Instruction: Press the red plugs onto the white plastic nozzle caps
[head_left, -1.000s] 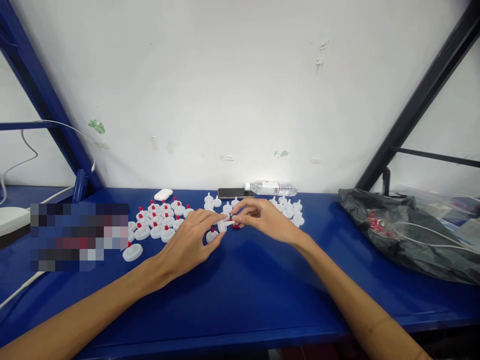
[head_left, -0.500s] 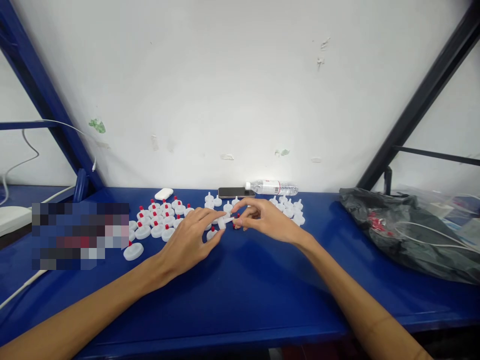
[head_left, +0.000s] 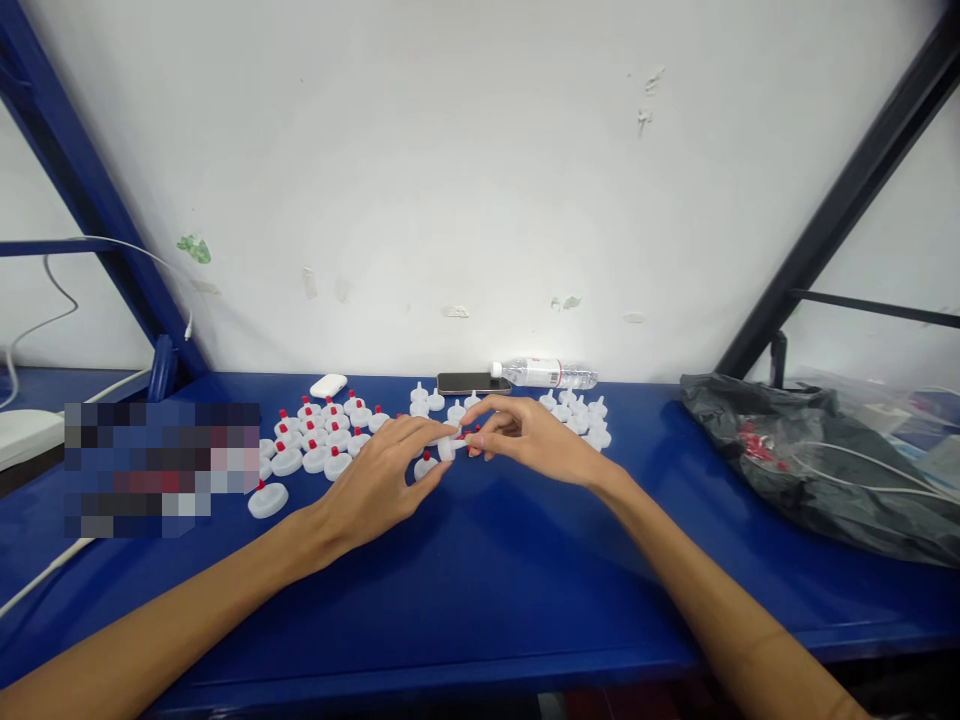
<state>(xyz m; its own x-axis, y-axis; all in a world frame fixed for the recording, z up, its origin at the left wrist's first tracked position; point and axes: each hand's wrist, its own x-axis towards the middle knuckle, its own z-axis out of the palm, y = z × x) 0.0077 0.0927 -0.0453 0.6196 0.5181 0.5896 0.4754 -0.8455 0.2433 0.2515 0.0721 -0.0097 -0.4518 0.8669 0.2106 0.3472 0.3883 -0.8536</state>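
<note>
My left hand (head_left: 386,465) is closed around a white plastic nozzle cap (head_left: 446,447), held on its side with the spout pointing right. At the spout's end, the thumb and index finger of my right hand (head_left: 517,435) are pinched together. What they hold is too small and covered to make out. Small red caps (head_left: 475,438) lie just behind those fingertips. Under my left fingers stands a white nozzle cap with a red tip (head_left: 425,464). Many more red-tipped nozzle caps (head_left: 315,437) are grouped left of my left hand.
Plain white nozzle caps (head_left: 577,412) stand behind and right of my hands. A phone (head_left: 465,383), a water bottle (head_left: 547,374) and a white case (head_left: 328,386) lie along the wall. On the right, a dark plastic bag (head_left: 825,490) carries a clear bag of red pieces (head_left: 757,443).
The white nozzle cap in my left hand has turned slightly, and my right fingertips stay at its spout. Otherwise the view has barely shifted.
</note>
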